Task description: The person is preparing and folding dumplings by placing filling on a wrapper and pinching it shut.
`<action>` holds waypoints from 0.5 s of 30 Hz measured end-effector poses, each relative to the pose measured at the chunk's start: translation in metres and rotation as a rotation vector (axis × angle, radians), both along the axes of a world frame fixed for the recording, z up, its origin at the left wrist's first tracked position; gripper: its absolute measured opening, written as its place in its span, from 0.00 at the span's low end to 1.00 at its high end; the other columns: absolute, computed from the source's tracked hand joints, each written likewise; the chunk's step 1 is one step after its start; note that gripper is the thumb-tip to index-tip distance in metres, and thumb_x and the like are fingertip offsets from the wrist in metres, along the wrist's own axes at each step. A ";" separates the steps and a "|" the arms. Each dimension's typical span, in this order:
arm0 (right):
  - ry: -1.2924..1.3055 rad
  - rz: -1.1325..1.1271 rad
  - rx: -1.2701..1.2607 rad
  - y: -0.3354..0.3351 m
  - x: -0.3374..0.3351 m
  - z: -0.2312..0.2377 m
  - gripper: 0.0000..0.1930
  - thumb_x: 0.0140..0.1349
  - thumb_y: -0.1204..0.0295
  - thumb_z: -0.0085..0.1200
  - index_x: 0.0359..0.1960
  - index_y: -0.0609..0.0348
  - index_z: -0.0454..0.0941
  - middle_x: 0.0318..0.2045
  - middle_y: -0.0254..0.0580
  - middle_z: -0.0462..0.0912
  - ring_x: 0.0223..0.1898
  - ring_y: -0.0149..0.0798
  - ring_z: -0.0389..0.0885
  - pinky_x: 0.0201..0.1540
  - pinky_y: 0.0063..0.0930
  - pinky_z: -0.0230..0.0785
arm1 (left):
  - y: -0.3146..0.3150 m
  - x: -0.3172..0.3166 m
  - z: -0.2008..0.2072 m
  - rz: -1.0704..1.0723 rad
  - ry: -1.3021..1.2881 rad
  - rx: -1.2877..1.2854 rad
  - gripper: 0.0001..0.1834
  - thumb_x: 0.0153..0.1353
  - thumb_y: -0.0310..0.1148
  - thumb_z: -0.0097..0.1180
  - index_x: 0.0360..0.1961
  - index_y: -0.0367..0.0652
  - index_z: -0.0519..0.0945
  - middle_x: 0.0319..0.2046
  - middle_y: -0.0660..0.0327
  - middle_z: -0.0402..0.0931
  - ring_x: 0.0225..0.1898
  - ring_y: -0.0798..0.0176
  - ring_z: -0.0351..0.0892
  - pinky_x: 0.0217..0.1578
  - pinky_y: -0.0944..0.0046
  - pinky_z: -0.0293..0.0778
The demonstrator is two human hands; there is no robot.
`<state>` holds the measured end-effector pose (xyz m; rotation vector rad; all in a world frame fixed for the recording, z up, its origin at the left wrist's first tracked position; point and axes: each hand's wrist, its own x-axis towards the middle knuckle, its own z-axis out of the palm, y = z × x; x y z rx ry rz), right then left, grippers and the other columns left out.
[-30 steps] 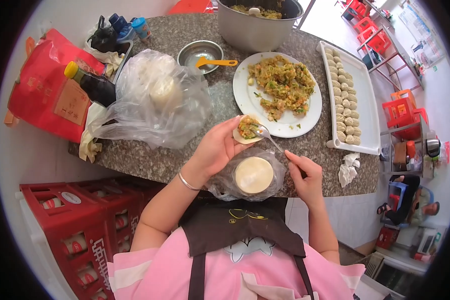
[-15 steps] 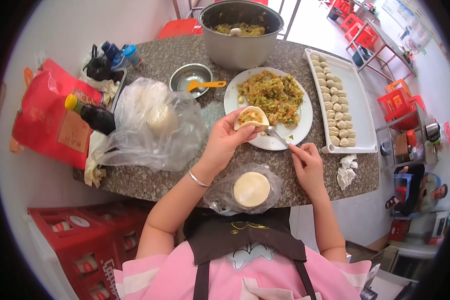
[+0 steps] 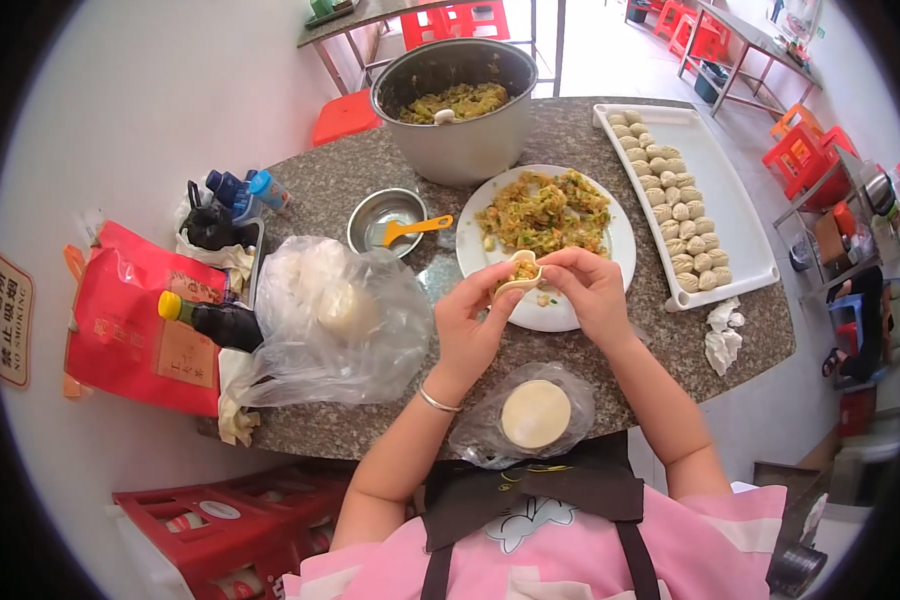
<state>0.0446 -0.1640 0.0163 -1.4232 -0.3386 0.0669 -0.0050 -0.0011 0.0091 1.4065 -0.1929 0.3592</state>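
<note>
Both hands are pinching a soft, pale dumpling [image 3: 521, 272] over the white plate [image 3: 610, 236] of chopped filling. The left hand [image 3: 472, 322] and right hand [image 3: 588, 287] are folding its round wrapper, open side up.

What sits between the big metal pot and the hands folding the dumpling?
In the head view, the white plate heaped with chopped filling lies between the pot and the dumpling pinched by both hands.
</note>
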 end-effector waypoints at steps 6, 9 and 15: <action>0.137 0.135 0.103 0.013 0.011 0.012 0.07 0.59 0.73 0.58 0.35 0.64 0.80 0.30 0.34 0.81 0.33 0.23 0.76 0.37 0.19 0.68 | 0.004 0.000 -0.003 0.131 -0.155 0.091 0.11 0.58 0.22 0.58 0.43 0.35 0.80 0.45 0.51 0.78 0.44 0.64 0.79 0.43 0.68 0.76; -0.029 0.077 -0.032 0.020 0.011 0.012 0.06 0.58 0.73 0.58 0.33 0.64 0.80 0.29 0.36 0.81 0.33 0.27 0.77 0.37 0.22 0.69 | 0.004 0.000 -0.004 0.163 -0.111 0.074 0.11 0.59 0.22 0.58 0.44 0.33 0.79 0.45 0.51 0.78 0.43 0.65 0.79 0.43 0.69 0.76; -0.464 -0.043 -0.231 0.022 0.011 0.015 0.06 0.56 0.74 0.58 0.32 0.65 0.80 0.29 0.43 0.81 0.33 0.37 0.78 0.37 0.26 0.69 | 0.007 0.004 -0.006 0.201 0.003 -0.014 0.10 0.60 0.22 0.57 0.42 0.30 0.79 0.44 0.52 0.78 0.42 0.66 0.78 0.43 0.70 0.76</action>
